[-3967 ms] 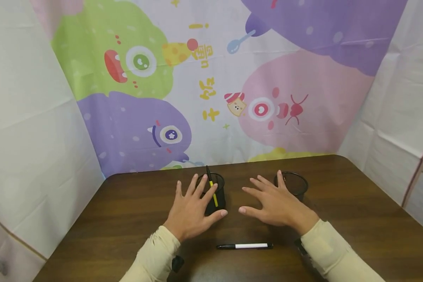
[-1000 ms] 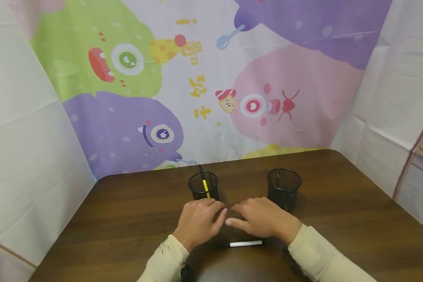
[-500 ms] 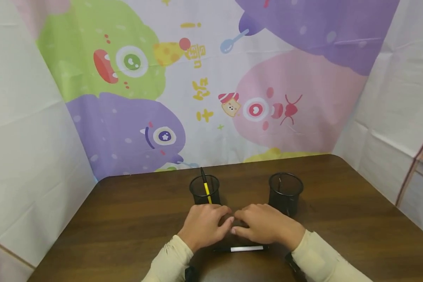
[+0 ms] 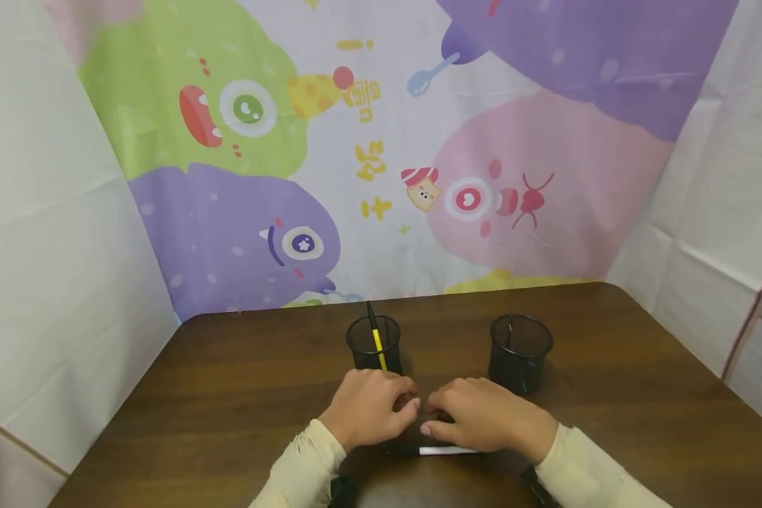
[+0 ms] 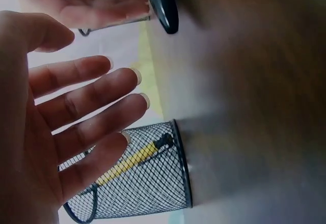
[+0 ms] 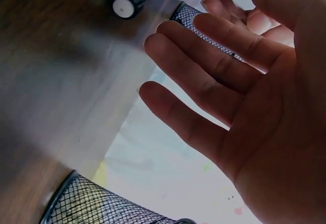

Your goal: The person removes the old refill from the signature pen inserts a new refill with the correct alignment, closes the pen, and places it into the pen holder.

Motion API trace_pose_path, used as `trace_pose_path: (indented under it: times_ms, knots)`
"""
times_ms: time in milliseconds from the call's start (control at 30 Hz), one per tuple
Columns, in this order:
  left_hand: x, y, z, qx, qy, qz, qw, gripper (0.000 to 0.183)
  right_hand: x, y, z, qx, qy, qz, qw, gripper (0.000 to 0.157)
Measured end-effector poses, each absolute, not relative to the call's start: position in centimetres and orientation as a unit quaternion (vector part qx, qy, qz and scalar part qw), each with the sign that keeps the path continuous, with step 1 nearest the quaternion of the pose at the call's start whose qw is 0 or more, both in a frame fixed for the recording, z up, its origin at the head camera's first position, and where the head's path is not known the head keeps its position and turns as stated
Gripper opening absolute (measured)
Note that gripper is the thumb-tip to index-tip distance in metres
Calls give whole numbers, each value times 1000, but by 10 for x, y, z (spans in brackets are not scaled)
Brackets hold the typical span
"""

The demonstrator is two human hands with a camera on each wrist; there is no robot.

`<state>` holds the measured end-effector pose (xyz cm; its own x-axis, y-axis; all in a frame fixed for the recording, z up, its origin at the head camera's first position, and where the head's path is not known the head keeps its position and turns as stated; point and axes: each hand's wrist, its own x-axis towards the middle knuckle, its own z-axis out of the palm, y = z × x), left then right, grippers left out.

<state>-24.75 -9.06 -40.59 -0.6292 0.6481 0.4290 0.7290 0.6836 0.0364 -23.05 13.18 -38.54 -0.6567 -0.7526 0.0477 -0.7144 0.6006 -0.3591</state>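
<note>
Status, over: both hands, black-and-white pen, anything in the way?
Left hand, right hand: empty, fingers loosely bent. Black-and-white pen: lying on table, not held. Nothing seen lying on it; left mesh cup, right mesh cup farther back.

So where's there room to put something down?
The tabletop has bare wood left of the mesh pen holder with the yellow pen, right of the other pen holder, and between them. It's crowded in front, around the left hand, right hand and white pen.

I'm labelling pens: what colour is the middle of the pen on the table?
The pen's middle is white, clearest in the head view.
</note>
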Motion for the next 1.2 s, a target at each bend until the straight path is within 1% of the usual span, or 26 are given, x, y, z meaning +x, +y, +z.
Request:
trace_pose_path:
  times_ms: [333, 600, 733, 1033, 1200]
  knots:
    - [-251, -96, -406, -366, -909, -84, 180, 16, -222, 127, -385, -407, 900, -144, 60, 22]
    - [-251, -99, -406, -353, -914, -67, 190, 15, -220, 124, -383, -418, 897, -137, 47, 19]
    - [-252, -101, -407, -352, -914, -69, 189, 16, -219, 123, -383, -421, 896, -131, 49, 19]
    - [-255, -107, -408, -341, -916, -67, 202, 15, -218, 122, -385, -437, 892, -114, 33, 23]
    - [-255, -108, -407, -338, -918, -69, 198, 16, -218, 123, -386, -439, 893, -97, 35, 21]
